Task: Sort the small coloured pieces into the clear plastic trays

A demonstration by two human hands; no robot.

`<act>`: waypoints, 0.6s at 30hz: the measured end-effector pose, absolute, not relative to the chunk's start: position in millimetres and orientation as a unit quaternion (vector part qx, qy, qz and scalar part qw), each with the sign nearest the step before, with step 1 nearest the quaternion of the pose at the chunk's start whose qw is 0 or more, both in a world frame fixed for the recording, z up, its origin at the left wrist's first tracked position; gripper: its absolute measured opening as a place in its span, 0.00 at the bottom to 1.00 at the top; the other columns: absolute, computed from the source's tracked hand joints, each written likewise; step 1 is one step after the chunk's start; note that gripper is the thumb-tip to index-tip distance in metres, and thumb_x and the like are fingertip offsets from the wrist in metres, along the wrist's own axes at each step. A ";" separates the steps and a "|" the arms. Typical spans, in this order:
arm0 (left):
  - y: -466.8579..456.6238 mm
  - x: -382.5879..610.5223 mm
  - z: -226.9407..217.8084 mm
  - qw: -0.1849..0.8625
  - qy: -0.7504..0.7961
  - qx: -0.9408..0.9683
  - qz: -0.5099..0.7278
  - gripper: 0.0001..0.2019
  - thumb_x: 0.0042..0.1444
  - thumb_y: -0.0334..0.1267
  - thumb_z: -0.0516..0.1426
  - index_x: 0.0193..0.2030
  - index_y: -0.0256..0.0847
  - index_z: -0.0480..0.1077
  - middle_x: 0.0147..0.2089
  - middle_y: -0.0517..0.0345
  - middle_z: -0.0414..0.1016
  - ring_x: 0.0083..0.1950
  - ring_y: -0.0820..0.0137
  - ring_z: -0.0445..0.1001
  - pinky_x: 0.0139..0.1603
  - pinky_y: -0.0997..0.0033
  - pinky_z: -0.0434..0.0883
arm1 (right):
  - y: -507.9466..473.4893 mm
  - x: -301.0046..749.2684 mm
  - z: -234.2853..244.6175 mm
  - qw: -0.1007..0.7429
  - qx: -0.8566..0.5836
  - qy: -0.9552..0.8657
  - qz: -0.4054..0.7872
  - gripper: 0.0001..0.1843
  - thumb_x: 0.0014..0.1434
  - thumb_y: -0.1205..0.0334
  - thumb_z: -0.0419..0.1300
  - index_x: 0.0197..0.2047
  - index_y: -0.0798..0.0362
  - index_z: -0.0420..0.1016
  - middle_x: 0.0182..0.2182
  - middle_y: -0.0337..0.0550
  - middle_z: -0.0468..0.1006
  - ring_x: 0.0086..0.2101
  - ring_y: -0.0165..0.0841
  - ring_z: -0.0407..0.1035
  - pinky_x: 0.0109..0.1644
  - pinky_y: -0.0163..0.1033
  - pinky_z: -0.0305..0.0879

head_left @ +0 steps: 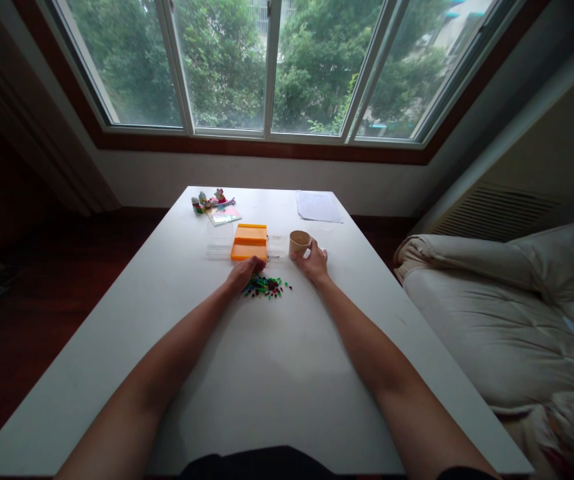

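My right hand point(313, 264) is wrapped round a small brown paper cup point(300, 241), its mouth facing up and slightly toward me. At the left edge of a pile of small green, dark and coloured beads point(268, 287), my left hand point(247, 271) hovers or rests with its fingers drawn together. Whatever those fingers hold, if anything, is too small to make out. Just beyond that hand lies an orange plastic tray point(249, 243) with a ridge across its middle. Clear plastic pieces point(220, 247) flank the tray.
Small colourful figures point(211, 201) and a shiny card or packet point(225, 214) lie at the far left of the white table point(287, 373). White paper sheets point(319, 207) are at the far right. A cream sofa point(497, 313) stands right of the table, and a window rises behind.
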State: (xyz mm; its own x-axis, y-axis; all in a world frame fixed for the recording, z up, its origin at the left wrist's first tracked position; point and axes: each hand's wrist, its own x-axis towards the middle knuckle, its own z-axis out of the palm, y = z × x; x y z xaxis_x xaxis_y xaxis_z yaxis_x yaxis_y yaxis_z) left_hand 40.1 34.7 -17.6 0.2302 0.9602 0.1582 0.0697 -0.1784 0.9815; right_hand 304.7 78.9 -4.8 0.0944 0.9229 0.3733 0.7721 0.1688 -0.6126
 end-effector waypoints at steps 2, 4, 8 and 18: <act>34.5 40.0 -14.3 0.499 0.415 0.605 0.461 0.37 0.59 0.70 0.47 0.42 0.35 0.78 0.42 0.45 0.80 0.43 0.62 0.78 0.49 0.60 0.73 | 75.4 306.9 -3.0 0.380 -0.636 -0.666 0.089 0.42 0.52 0.43 0.62 0.65 0.53 0.57 0.52 0.54 0.76 0.54 0.48 0.68 0.65 0.64 0.45; 35.5 37.8 -8.6 0.517 0.412 0.590 0.464 0.35 0.60 0.68 0.48 0.41 0.35 0.77 0.42 0.44 0.80 0.42 0.62 0.77 0.47 0.61 0.73 | 70.5 310.2 -1.0 0.388 -0.635 -0.664 0.071 0.40 0.53 0.44 0.61 0.64 0.54 0.59 0.51 0.54 0.77 0.53 0.48 0.68 0.63 0.61 0.51; 41.7 20.9 9.3 0.493 0.422 0.593 0.476 0.22 0.61 0.55 0.53 0.42 0.36 0.75 0.42 0.47 0.79 0.40 0.65 0.77 0.43 0.65 0.72 | 59.7 318.1 3.0 0.420 -0.639 -0.644 0.032 0.29 0.55 0.46 0.60 0.55 0.52 0.66 0.43 0.50 0.78 0.46 0.45 0.69 0.55 0.53 0.60; 35.1 -33.7 41.8 0.340 0.455 0.785 0.247 0.08 0.45 0.43 0.62 0.31 0.44 0.79 0.28 0.59 0.77 0.27 0.70 0.71 0.27 0.74 0.63 | 42.2 307.7 17.0 0.431 -0.609 -0.665 0.043 0.13 0.62 0.54 0.50 0.35 0.51 0.71 0.29 0.42 0.75 0.31 0.36 0.67 0.40 0.40 0.64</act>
